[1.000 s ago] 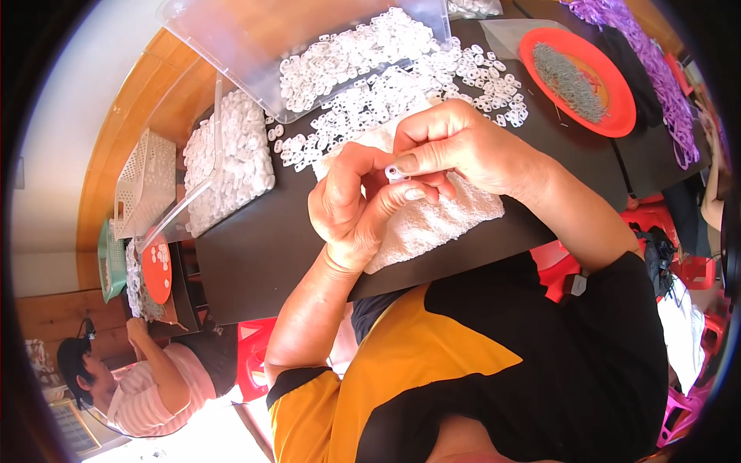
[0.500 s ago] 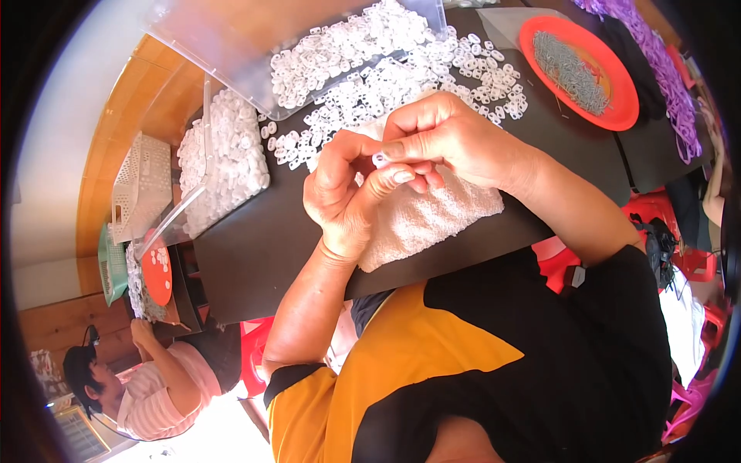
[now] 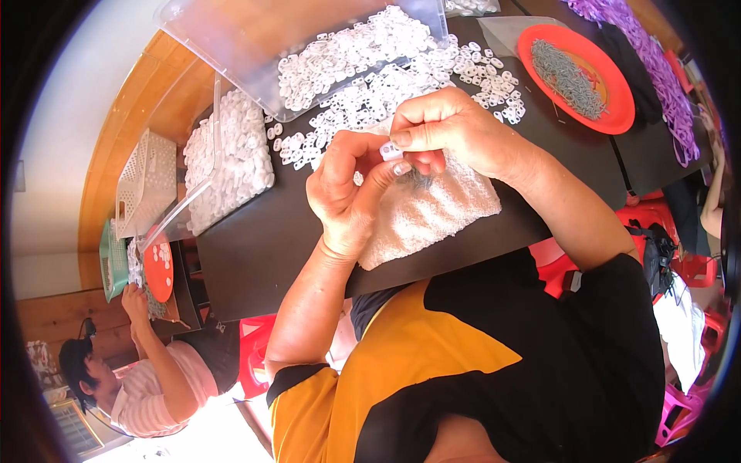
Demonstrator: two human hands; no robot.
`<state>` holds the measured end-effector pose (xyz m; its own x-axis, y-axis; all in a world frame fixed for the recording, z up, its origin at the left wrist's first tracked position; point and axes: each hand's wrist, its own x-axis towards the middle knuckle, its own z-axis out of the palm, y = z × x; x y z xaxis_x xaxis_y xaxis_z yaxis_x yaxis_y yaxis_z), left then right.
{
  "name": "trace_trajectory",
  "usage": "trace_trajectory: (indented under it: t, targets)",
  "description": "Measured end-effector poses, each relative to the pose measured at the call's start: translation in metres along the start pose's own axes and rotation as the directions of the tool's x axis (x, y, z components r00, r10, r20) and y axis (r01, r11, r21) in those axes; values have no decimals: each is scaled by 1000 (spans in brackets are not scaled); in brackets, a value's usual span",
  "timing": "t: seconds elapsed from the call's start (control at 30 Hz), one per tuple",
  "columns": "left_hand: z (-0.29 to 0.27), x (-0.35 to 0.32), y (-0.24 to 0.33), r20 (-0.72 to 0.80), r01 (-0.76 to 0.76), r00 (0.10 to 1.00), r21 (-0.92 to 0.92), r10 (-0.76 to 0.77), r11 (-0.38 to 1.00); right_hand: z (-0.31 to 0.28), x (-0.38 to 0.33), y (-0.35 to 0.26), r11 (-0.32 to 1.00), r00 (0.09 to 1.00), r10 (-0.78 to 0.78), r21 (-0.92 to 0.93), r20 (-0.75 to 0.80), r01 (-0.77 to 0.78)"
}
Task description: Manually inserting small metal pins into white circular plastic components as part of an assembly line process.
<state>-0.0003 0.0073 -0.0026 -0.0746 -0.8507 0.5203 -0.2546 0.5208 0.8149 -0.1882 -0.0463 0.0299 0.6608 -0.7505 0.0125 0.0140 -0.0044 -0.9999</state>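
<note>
My left hand (image 3: 343,189) is closed, its thumb and forefinger pinching a small white plastic piece (image 3: 391,152) with holes in it. From the right, my right hand (image 3: 463,133) meets it, thumb and forefinger pinched together at the piece's upper edge. Whatever lies between those right fingertips is hidden. Beneath both hands a cream towel (image 3: 432,220) is spread on the dark table (image 3: 255,266). Some small grey bits (image 3: 421,182) show on the towel below the fingers. Beyond my hands lies a heap of similar white pieces (image 3: 370,96).
A clear plastic bin (image 3: 231,54) spills white pieces at the back. Another clear bin (image 3: 202,185) at left is full of them. At right stand a red plate (image 3: 617,116) of grey screw-like pins and purple strips (image 3: 671,100). A person (image 3: 154,378) works at lower left.
The white piece has turned between my fingers and shows more of its face. My hands stay nearly in place. The person at lower left has raised their hands slightly.
</note>
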Motion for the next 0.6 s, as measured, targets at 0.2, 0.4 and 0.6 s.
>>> trace_trajectory:
  t: [0.2, 0.4, 0.6]
  targets:
    - [-1, -4, 3, 4, 28, 1000, -19, -27, 999, 4, -1, -5, 1000, 999, 16, -17, 40, -16]
    - [4, 1, -1, -21, -63, 998, 41, 64, 997, 1, -1, -5, 1000, 1000, -7, 0, -10, 7]
    - [2, -2, 0, -21, -54, 998, 41, 55, 998, 2, -1, -5, 1000, 1000, -6, -18, -9, 6]
